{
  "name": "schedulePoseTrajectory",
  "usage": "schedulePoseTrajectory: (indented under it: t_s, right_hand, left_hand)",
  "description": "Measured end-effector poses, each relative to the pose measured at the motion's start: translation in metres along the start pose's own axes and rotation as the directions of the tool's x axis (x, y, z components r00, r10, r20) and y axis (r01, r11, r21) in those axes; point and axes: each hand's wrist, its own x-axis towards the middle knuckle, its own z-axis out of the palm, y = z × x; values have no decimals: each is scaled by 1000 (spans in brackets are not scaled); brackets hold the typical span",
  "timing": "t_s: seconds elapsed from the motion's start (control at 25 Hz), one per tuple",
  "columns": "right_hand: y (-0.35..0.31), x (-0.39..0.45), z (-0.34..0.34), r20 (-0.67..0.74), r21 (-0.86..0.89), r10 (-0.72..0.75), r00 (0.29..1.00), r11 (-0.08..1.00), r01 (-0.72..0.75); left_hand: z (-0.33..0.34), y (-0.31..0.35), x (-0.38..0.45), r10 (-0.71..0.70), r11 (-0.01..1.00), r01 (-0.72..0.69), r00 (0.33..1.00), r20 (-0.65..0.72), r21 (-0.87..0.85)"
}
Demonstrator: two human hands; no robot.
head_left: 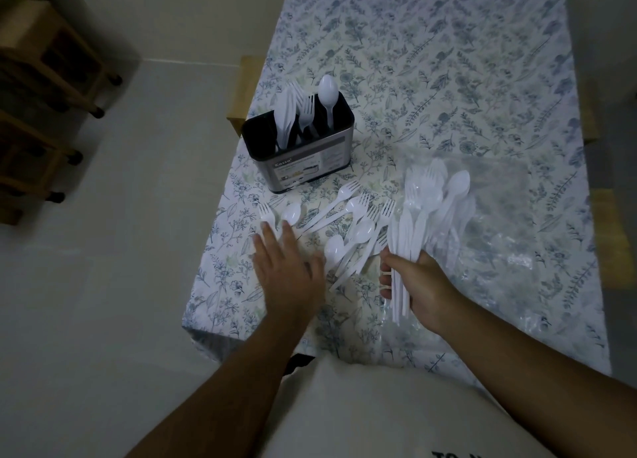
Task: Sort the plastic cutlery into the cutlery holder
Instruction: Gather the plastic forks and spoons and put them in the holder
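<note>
- Mostly unsorted: loose plastic cutlery, forks and spoons mixed, lies scattered in the middle of the frame, just below the cutlery holder.
- Holder stands above and left of the scatter, near the table's left edge. Already loaded: knives and forks on the left side, one spoon upright at the right.
- Right hand, lower centre-right, fingers curled round a bundle of knives; blades fan upward over a clear plastic bag.
- More cutlery, a spoon among it, lies on or in that bag; which, cannot tell.
- Left hand, left of the scatter, fingers straight and spread, holding nothing; fingertips at a fork and spoon. Contact unclear.
- Step in hand, by my reading: gathering one type into a bunch before dropping it in.
- Next move likely calls for carrying the bundle up-left to the knife compartment, handles down, without scattering it.
- Floral tablecloth covers the table; wooden shelving at upper left.
</note>
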Motion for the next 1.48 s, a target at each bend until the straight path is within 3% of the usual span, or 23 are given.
schedulePoseTrajectory:
  t_s: [0.08, 0.16, 0.24, 0.32, 0.36, 0.4, 0.44, 0.48, 0.52, 0.56, 0.6, 0.68, 0.76, 0.84, 0.96, 1.16, 1.36, 1.48]
  right_hand:
    - [-3, 0, 4, 20, 13, 19, 1000, 1000, -19]
    - [-7, 0, 10, 38, 5, 23, 999, 1000, -23]
    - [-13, -2, 18, 64, 7, 7, 998, 1000, -8]
    - [-27, -4, 27, 72, 76, -31, 997, 997, 25]
    - [-36, -5, 33, 62, 125, -67, 996, 990, 59]
    - [-45, -7, 39, 47, 174, -109, 993, 980, 99]
    - [-54, -9, 46, 36, 226, -152, 988, 964, 141]
    - [-62, -14, 55, 35, 271, -190, 981, 947, 174]
    - [-65, -18, 64, 50, 292, -213, 976, 938, 189]
    - [-66, -24, 74, 73, 271, -221, 973, 943, 194]
    - [-64, -31, 82, 86, 203, -221, 972, 959, 200]
    - [-63, -39, 91, 73, 10, -242, 968, 970, 242]
    - [-69, -41, 90, 83, -61, -264, 961, 961, 270]
    - [-77, -40, 84, 138, -69, -256, 957, 961, 268]
    - [-80, -40, 78, 135, -129, -212, 968, 965, 229]
    - [-74, -38, 75, 68, -170, -131, 989, 975, 141]
    - [-72, -39, 77, 65, -273, -311, 948, 908, 317]
    - [-70, -34, 78, 115, -302, -382, 917, 866, 399]
  left_hand:
    - [1, -15, 7, -72, 997, 75, 994, 83, -31]
    - [6, -12, 3, -5, 997, 17, 988, 156, -78]
    - [7, 3, -7, 101, 981, -75, 986, 136, -180]
    - [-3, 24, -14, 72, 911, -44, 996, 53, -409]
    - [-14, 37, -14, -42, 805, 79, 996, 76, -589]
    - [-26, 50, -11, -195, 586, 274, 961, 195, -763]
    - [-35, 61, -5, -309, 279, 465, 872, 380, -840]
    - [-45, 72, 0, -341, -34, 580, 759, 555, -814]
    - [-54, 83, 5, -316, -262, 612, 676, 666, -746]
    - [-60, 93, 10, -280, -390, 597, 648, 708, -701]
    - [-64, 101, 12, -256, -430, 573, 663, 703, -697]
    - [-69, 111, 15, -262, -383, 528, 724, 638, -758]
    - [-73, 107, 14, -266, -212, 483, 808, 526, -849]
    - [-77, 96, 11, -177, 14, 440, 885, 431, -898]
    - [-89, 87, 5, 30, 204, 411, 905, 425, -889]
    - [-89, 83, 3, 138, 305, 280, 933, 334, -910]
    - [-85, 79, 9, 163, 430, 112, 966, 199, -896]
    - [-88, 73, 14, 164, 408, 125, 965, 207, -904]
